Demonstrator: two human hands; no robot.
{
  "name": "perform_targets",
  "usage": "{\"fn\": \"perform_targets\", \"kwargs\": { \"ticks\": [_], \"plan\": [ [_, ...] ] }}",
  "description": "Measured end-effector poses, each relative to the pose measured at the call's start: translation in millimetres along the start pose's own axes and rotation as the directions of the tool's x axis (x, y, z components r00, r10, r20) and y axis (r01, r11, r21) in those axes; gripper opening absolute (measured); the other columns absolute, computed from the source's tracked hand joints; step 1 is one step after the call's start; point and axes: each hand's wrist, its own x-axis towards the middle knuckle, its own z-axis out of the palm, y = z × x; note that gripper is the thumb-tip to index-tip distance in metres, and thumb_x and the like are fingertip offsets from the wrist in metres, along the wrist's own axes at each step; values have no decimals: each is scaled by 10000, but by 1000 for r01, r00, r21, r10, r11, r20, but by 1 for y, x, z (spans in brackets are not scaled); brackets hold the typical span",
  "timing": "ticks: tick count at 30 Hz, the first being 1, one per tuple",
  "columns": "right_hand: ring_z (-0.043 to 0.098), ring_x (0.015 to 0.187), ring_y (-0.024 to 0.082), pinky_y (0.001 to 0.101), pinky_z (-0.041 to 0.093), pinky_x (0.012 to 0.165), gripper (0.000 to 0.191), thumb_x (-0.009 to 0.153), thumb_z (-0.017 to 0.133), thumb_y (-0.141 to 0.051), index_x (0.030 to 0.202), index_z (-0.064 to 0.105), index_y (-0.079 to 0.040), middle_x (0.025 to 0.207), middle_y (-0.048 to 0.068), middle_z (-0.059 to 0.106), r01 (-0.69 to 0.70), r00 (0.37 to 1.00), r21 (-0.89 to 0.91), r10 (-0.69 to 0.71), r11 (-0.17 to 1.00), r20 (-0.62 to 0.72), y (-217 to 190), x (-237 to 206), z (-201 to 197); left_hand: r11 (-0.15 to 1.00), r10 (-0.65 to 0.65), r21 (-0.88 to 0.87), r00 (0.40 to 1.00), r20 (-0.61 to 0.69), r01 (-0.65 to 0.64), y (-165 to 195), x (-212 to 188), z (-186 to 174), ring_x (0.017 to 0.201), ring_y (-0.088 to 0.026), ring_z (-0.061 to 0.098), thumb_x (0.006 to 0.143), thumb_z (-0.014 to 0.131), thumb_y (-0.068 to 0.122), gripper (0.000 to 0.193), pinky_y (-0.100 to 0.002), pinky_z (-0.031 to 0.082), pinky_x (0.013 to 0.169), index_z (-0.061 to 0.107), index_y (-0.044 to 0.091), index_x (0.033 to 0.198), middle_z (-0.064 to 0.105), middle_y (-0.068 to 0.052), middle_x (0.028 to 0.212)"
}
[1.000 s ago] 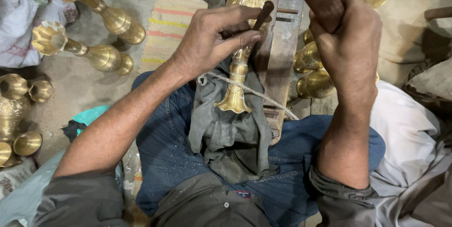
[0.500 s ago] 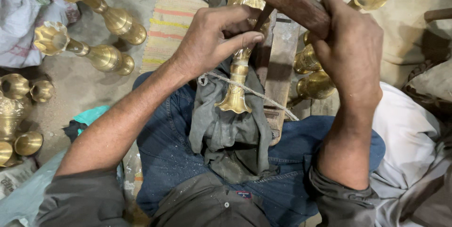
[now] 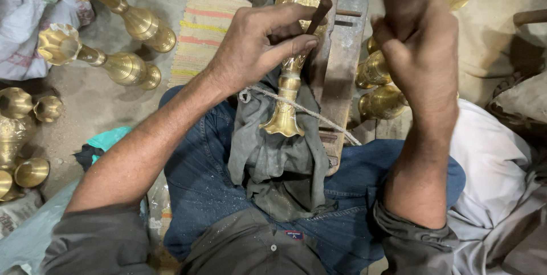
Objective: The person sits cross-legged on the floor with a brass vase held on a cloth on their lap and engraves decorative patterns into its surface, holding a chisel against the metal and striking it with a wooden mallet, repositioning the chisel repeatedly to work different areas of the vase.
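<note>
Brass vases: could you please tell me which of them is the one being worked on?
The brass vase lying on the grey cloth over the lap; the left hand holds a punch against it. The others lie untouched.

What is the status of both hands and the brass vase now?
Left hand grips punch on brass vase. Right hand raised, blurred, grip unclear. Nothing in the way.

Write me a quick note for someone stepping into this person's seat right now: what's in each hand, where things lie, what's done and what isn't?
Left hand: fingers pinch a thin dark punch against the brass vase.
Right hand: raised and blurred, closed in a fist; what it holds cannot be made out.
The vase lies on a grey cloth over the lap, against a wooden block, with a cord across it.
More brass vases lie on the floor to the left.
How much of the tooling is done cannot be told.
</note>
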Motion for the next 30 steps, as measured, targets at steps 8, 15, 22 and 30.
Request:
{"fn": "perform_targets", "kwargs": {
  "ticks": [8, 15, 22, 30],
  "plan": [
    [696, 757, 309, 450, 562, 712, 262, 894, 792, 50, 1098, 633, 8, 833, 159, 689, 36, 994, -407, 7, 913, 105, 0, -2, -3, 998, -66, -20, 998, 24, 66, -1, -1, 1, 890, -141, 781, 1034, 802, 201, 277, -311, 647, 778, 699, 55, 1246, 767, -47, 916],
    [681, 730, 269, 430, 555, 658, 214, 909, 810, 29, 1012, 625, -2, 831, 141, 684, 6, 1000, -374, -11, 927, -10, -1, -3, -2, 997, -9, -76, 1000, -12, 8, 2, -3, 0, 973, -163, 796, 1066, 763, 179, 317, -313, 690, 838, 661, 22, 1322, 765, -77, 1032],
    [685, 818, 257, 421, 558, 720, 266, 906, 796, 3, 1082, 597, -1, 884, 128, 673, -32, 999, -180, 38, 983, 30, -2, 1, -1, 999, -38, -37, 999, -6, 38, -3, -3, 2, 889, -160, 803, 1046, 779, 191, 317, -305, 679, 781, 673, 26, 1295, 791, -80, 949],
    [692, 732, 248, 394, 560, 663, 168, 956, 769, 41, 1047, 630, 16, 848, 141, 694, -26, 996, -299, 51, 954, 78, 6, -4, -3, 998, -51, -48, 998, -20, 50, -6, -6, 3, 916, -154, 798, 1034, 794, 187, 311, -311, 669, 794, 687, 28, 1278, 792, -82, 981]
  ]
}}
